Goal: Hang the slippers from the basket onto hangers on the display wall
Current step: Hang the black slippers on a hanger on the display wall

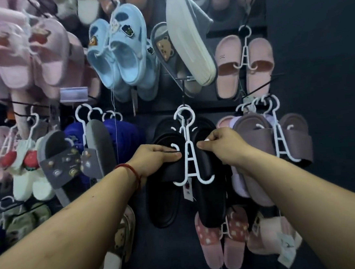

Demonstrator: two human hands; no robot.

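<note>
Arms outstretched, hands (197, 149) gripping black slippers (168, 190)

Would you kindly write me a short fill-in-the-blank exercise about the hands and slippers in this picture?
1. The pair of slippers gripped by the left hand and the right hand is ____ in colour.
2. The hanger carrying that pair is ____.
3. The red string is worn on the ____ wrist.

Missing words: black; white; left.
</note>
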